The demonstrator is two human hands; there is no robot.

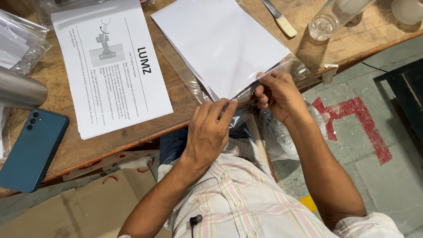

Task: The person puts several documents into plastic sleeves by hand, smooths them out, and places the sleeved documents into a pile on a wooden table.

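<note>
Head view: hands (211, 132) (both) at sleeve (246, 94) edge.

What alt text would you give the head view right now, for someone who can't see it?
Both hands, the left hand and right hand, pinch the near edge of a clear plastic sleeve holding blank white sheets at the edge of a wooden table. A printed instruction sheet and teal phone lie to the left.

Lighting: bright, even and soft across the bench (176, 94). Shadows: short and dark, cast beside the glass bottle (328, 20) at the far right corner. Glare: white sheet (220, 42) nearly blown out; glints on the clear plastic bag (291, 68). Focus: sharp centrally; metal cylinder (20, 90) at the left edge blurred.
</note>
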